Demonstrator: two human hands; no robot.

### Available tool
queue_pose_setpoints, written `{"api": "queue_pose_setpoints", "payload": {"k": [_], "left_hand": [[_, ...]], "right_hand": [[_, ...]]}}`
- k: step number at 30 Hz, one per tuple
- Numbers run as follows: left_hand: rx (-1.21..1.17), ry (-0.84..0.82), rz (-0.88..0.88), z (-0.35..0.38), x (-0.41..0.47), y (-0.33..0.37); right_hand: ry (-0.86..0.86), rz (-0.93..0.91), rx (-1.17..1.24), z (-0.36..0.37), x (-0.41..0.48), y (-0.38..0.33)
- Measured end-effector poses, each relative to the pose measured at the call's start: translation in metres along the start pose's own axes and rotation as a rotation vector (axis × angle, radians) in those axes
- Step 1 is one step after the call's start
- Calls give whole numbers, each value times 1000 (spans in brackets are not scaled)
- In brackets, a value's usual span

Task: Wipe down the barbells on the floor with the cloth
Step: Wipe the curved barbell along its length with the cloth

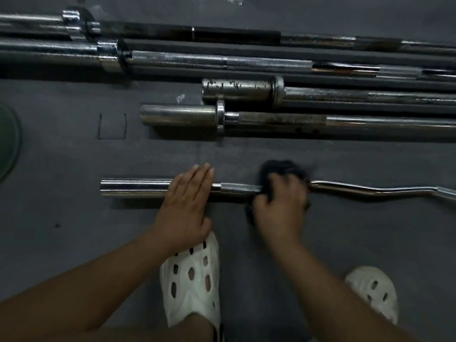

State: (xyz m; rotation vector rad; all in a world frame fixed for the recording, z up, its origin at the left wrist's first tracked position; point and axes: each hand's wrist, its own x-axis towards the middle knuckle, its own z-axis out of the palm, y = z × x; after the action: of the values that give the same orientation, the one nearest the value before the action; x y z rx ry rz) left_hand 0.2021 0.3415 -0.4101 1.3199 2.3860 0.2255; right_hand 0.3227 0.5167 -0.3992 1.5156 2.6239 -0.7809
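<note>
Nearest the camera, a left clog (190, 280) and a right clog (372, 291), both white with oval holes, stand on the dark grey floor (74, 218). Just beyond them the curl bar (134, 188) lies crosswise, its smooth sleeve to the left and its wavy chrome shaft running off to the right. The left hand (186, 203) rests flat across the inner end of the sleeve, its fingers (201, 177) straight and close together, gripping nothing. The right hand (281, 206), blurred, is curled round a dark cloth (283, 169) that wraps the shaft where the knurled part meets the first bend. The cloth bunches out above and below the fist. Farther on, a short barbell (177, 116) lies parallel, its shaft rusty and patchy next to the collar. Just behind it a second barbell (237, 88) has a pitted sleeve. Past these, a long barbell (197, 60) and the farthest barbell (234, 34) stretch across the view, their thick sleeves to the left. At the left edge a green disc (9, 141) is cut off by the frame.
</note>
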Motion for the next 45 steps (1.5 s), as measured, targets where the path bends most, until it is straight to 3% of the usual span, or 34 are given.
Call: {"api": "queue_pose_setpoints", "payload": {"k": [4,6,9,11,12,15,18,22,25,26,28,30,31,32,34,37,38,40,42,43,45], "left_hand": [[-135,42,29,-4,-7,-8],[-130,46,53,-5,-11,-10],[-103,30,50,-4,-9,-8],[-85,34,7,-4,-3,-4],[-75,25,-7,-5,2,-5],[-60,-26,-12,-12,11,-12],[-7,-51,19,-14,14,-18],[87,-23,20,-7,15,-15],[157,-2,-44,-4,19,5],[184,-17,-36,-2,20,14],[251,-57,5,3,22,29],[303,-85,7,6,22,34],[308,-82,4,6,21,33],[301,-68,7,7,20,30],[282,-52,16,9,19,26],[247,-33,7,8,22,26],[220,-20,5,9,23,27],[125,11,17,7,22,26],[44,56,40,3,20,20],[33,75,62,2,19,17],[46,86,125,1,16,10]], "right_hand": [[-392,-541,26,10,-32,-57],[-434,-610,-75,-3,-8,-39],[-224,-304,-114,-18,10,6],[-84,-181,-77,-3,-7,-1],[-85,-198,-80,10,-18,-17],[-319,-464,-33,21,-27,-53],[-389,-514,-120,-11,18,-18],[-97,-184,-122,-41,38,78],[111,54,2,-18,26,67],[96,29,18,-7,16,45],[-59,-272,-15,7,-10,9],[-235,-521,-45,-6,-3,11],[-276,-559,-57,-16,14,30],[-288,-516,-101,-27,32,52],[-171,-250,-113,-48,56,88],[-7,-5,-33,-23,35,62],[-38,-46,18,-8,16,34],[-259,-320,66,7,-20,-12],[-397,-558,44,-1,-15,-13],[-383,-593,24,-6,1,4],[-267,-423,-21,-19,33,48]]}}
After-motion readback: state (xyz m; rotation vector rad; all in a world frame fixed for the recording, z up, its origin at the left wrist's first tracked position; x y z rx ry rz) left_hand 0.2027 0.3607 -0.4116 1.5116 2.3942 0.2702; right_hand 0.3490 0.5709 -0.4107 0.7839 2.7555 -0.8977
